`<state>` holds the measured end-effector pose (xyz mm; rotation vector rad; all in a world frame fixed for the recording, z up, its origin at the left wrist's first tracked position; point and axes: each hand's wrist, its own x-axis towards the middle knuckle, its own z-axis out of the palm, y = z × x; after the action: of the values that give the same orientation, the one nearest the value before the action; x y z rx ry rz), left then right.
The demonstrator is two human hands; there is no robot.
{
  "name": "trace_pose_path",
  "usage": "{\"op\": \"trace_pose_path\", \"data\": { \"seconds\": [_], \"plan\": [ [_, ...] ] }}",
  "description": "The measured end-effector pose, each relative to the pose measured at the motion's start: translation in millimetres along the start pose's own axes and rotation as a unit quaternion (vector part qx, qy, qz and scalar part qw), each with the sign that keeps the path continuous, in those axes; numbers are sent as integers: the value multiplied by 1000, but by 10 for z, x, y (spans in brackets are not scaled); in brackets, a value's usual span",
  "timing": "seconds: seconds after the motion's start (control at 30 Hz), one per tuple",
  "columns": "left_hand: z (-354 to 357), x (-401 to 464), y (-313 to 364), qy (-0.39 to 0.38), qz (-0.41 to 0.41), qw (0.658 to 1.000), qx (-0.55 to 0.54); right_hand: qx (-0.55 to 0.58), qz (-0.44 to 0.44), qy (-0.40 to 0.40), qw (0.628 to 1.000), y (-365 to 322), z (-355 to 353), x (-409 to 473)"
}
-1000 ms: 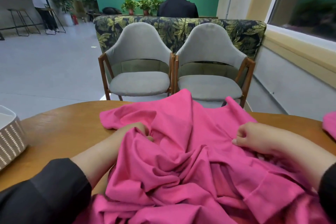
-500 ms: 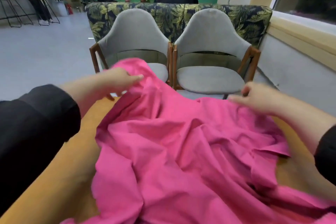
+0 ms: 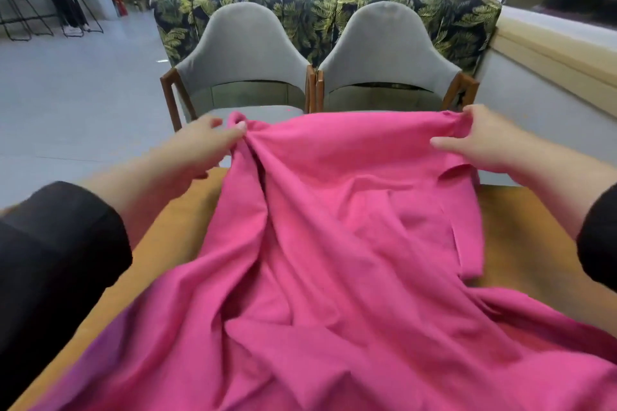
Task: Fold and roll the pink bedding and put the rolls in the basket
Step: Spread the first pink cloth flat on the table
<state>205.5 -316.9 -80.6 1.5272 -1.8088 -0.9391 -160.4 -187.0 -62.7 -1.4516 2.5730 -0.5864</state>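
no readable text, labels or signs

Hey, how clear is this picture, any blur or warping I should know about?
Head view: wide-angle bending, the window ledge curves at the right edge; the left sleeve and lower bedding are smeared; both chairs look sharper; lighting is soft and even, no glare.

Wooden bench (image 3: 173,243), warm orange-brown top, bare strips showing down the left and right sides. Draped straight over the middle: pink bedding (image 3: 334,260), all rumpled and creased, spilling toward the near edge and covering most of it.
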Motion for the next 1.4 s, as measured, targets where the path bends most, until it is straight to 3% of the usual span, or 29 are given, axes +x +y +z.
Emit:
{"op": "trace_pose_path", "data": {
  "seconds": [0.1, 0.23, 0.4, 0.5, 0.57, 0.63, 0.67, 0.73, 0.8, 0.87, 0.93, 1.03, 1.1, 1.17, 1.4],
  "plan": [
    [90, -411, -184, -17, -20, 988, 154, -42, -56, -89, 994, -44, 165, -424],
    [117, -1116, -299, -100, 17, 987, 124, -90, -79, -202, 972, 115, 432, -1172],
    [150, -1263, -358, 16, 105, 987, 119, -89, -124, -47, 987, 315, 649, -1386],
    [-79, -1009, -317, 125, 55, 990, 29, -113, -128, -24, 985, 470, 611, -1175],
    [-326, -834, -312, 228, 40, 973, 19, -120, -139, 35, 982, 527, 387, -1025],
    [-570, -700, -336, 273, 23, 962, 20, -107, -111, 101, 983, 532, 85, -891],
    [-641, -654, -350, 252, 2, 968, 21, -116, -83, 106, 984, 532, -27, -815],
    [-660, -694, -339, 184, 2, 976, 113, -152, -52, 28, 987, 468, -98, -760],
    [-533, -949, -250, 131, 107, 961, 217, -128, -71, -26, 989, 322, -31, -885],
    [-305, -1420, -206, 43, 214, 945, 244, -65, -110, -44, 991, 137, 29, -1258],
    [-56, -1991, -286, -49, 249, 935, 249, -40, -132, -93, 986, 34, 89, -1736],
    [295, -2602, -526, -89, 251, 905, 331, -65, -123, -189, 972, 57, 340, -2328],
    [409, -2668, -628, -70, 213, 902, 369, -107, -115, -157, 975, 156, 561, -2448],
    [475, -2555, -626, -104, 161, 918, 347, -112, -109, -105, 982, 210, 709, -2435],
    [693, -2041, -640, -108, 176, 923, 326, -61, -121, -34, 990, 266, 874, -2070]
  ]
}}
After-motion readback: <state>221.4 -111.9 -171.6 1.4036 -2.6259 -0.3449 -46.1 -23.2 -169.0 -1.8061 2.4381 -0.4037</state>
